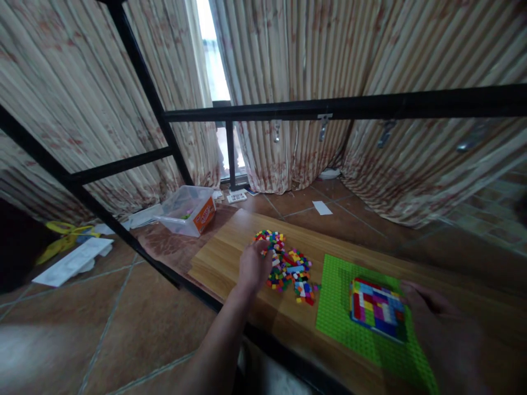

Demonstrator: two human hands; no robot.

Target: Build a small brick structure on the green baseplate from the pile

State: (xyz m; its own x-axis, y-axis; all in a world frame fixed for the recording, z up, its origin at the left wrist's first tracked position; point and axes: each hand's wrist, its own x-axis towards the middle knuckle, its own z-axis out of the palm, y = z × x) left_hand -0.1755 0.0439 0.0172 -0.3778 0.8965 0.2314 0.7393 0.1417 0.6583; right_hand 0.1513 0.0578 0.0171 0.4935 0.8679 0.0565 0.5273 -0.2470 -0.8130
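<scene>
My left hand [254, 265] reaches into a loose pile of small multicoloured toy building bricks [295, 269] on the wooden board. Its fingers are curled among the bricks, and whatever they pinch is hidden. A flat, rectangular brick build [376, 308] in many colours, with a blue lower edge, sits on the green studded baseplate [335, 296]. At the right edge of that build is my right hand [438, 321], dark and blurred. Its fingertips come close to the build's far right corner; whether they touch it I cannot tell.
Black metal bars [346, 107] run across in front of the curtains [288, 49] and along the board's near side. Beyond the wooden board's [222, 241] left end stands a clear plastic box [177, 214] with an orange label. White papers [321, 208] lie on the tiled floor.
</scene>
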